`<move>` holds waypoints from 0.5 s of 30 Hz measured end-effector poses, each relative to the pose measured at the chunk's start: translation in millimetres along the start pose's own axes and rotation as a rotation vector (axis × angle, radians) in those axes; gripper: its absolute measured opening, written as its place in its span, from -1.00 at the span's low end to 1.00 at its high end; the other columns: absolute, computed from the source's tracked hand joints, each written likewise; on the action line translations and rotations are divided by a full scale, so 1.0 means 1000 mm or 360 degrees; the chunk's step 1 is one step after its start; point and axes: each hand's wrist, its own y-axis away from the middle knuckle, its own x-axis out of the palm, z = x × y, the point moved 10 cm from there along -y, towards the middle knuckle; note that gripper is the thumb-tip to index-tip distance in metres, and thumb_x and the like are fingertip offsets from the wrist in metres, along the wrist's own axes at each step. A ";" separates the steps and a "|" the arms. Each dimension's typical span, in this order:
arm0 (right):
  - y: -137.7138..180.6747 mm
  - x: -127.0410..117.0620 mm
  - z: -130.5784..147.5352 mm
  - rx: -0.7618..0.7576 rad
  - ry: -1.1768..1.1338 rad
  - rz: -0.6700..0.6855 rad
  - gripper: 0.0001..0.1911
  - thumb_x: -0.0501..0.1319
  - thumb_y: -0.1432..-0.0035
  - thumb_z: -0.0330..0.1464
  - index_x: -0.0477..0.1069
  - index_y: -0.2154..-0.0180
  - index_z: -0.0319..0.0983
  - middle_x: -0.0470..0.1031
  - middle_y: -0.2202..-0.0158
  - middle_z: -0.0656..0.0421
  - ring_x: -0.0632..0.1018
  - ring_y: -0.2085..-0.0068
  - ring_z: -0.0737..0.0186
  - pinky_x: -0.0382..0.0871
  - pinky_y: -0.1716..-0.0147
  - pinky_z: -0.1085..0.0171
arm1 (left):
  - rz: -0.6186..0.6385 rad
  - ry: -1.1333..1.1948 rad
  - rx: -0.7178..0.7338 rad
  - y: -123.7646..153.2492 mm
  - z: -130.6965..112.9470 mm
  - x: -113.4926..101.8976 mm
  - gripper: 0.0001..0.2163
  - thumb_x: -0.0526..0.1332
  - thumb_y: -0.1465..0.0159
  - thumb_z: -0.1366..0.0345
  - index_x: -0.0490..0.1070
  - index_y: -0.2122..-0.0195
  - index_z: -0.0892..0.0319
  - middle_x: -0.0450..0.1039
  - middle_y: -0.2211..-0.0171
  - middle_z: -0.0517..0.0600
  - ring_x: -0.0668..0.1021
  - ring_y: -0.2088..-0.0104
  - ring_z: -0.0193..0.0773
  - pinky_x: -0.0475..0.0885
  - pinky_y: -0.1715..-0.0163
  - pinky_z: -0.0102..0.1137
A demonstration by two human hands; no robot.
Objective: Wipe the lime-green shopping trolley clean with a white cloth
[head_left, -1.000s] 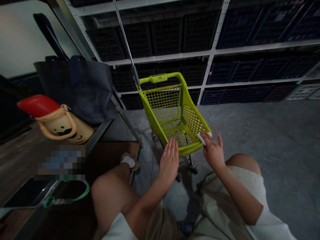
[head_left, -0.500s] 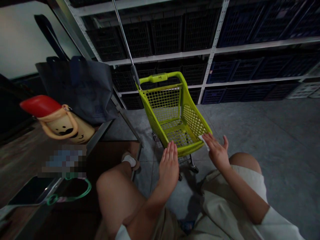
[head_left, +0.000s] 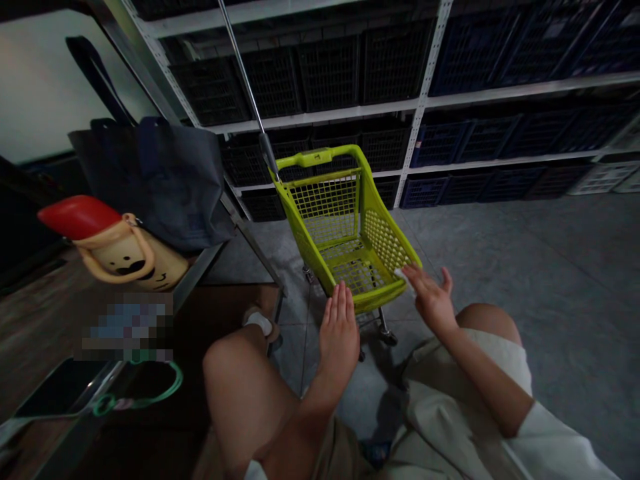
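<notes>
A small yellow-green shopping cart stands on the floor between my knees, its basket of plastic mesh. On its near left corner lies my left hand, fingers straight and side by side, the thumb hidden. My right hand is at the near right corner, pressing a white cloth or tissue against the rim under its fingers, thumb raised. Only an edge of the white piece shows, so its exact kind is unclear.
Shelving with dark crates spans the back. On the table at left are a dark tote bag, a beige bottle with a red top and a phone with a green cord. A metal pole rises behind the cart's handle.
My right hand and the white piece have shifted slightly left along the rim, fingers a little more bent. My left hand stays on its corner. The view has shifted slightly.
</notes>
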 end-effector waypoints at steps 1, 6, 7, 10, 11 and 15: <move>0.000 -0.003 -0.017 0.0075 0.0044 -0.0029 -0.30 -0.06 -0.09 -0.67 0.29 -0.22 -0.14 0.52 -0.16 0.06 0.46 -0.24 0.13 -0.29 -0.35 -0.17 | 0.0002 0.0030 0.0005 -0.001 -0.002 0.000 -0.32 0.06 -0.28 0.49 -0.12 -0.42 0.39 -0.08 -0.44 0.28 -0.01 -0.45 -0.05 0.18 -0.36 -0.09; -0.005 0.008 0.040 0.0217 -0.0091 0.0027 -0.33 -0.01 -0.05 -0.65 0.32 -0.19 -0.18 0.52 -0.16 0.03 0.45 -0.24 0.09 -0.32 -0.36 -0.15 | -0.0039 0.0106 -0.0002 -0.005 -0.009 0.005 -0.28 0.08 -0.26 0.47 -0.16 -0.43 0.38 -0.11 -0.45 0.29 -0.04 -0.45 -0.02 0.18 -0.36 -0.05; -0.006 0.012 0.070 0.0161 -0.0169 0.0059 -0.33 -0.01 -0.06 -0.65 0.30 -0.20 -0.19 0.51 -0.17 0.04 0.44 -0.24 0.12 -0.32 -0.37 -0.10 | -0.0048 0.0087 -0.0010 -0.005 -0.008 0.006 -0.30 0.07 -0.27 0.48 -0.15 -0.42 0.40 -0.10 -0.45 0.30 -0.03 -0.45 -0.03 0.18 -0.36 -0.06; -0.008 0.017 0.125 -0.0015 -0.0315 0.0131 -0.35 0.00 -0.15 -0.62 0.24 -0.26 -0.20 0.47 -0.21 0.04 0.42 -0.26 0.19 -0.30 -0.39 0.01 | -0.0055 -0.0002 -0.0024 -0.004 -0.003 0.006 -0.36 0.02 -0.30 0.49 -0.10 -0.41 0.45 -0.07 -0.44 0.32 -0.02 -0.45 -0.04 0.16 -0.37 -0.09; -0.008 0.017 0.128 -0.0101 -0.0331 0.0145 -0.36 -0.01 -0.18 -0.61 0.22 -0.27 -0.18 0.47 -0.21 0.05 0.42 -0.26 0.20 -0.32 -0.39 0.02 | -0.0052 -0.0028 -0.0028 -0.003 -0.001 0.006 -0.37 0.01 -0.30 0.50 -0.09 -0.41 0.45 -0.07 -0.43 0.31 -0.02 -0.45 -0.05 0.17 -0.37 -0.10; -0.004 0.009 0.061 -0.0326 -0.0187 0.0176 -0.35 -0.07 -0.20 -0.64 0.21 -0.28 -0.13 0.52 -0.16 0.08 0.44 -0.25 0.21 -0.35 -0.38 -0.06 | -0.0042 -0.0063 -0.0014 0.000 0.001 0.002 -0.36 0.02 -0.30 0.51 -0.10 -0.42 0.41 -0.07 -0.44 0.28 0.01 -0.44 -0.07 0.19 -0.36 -0.12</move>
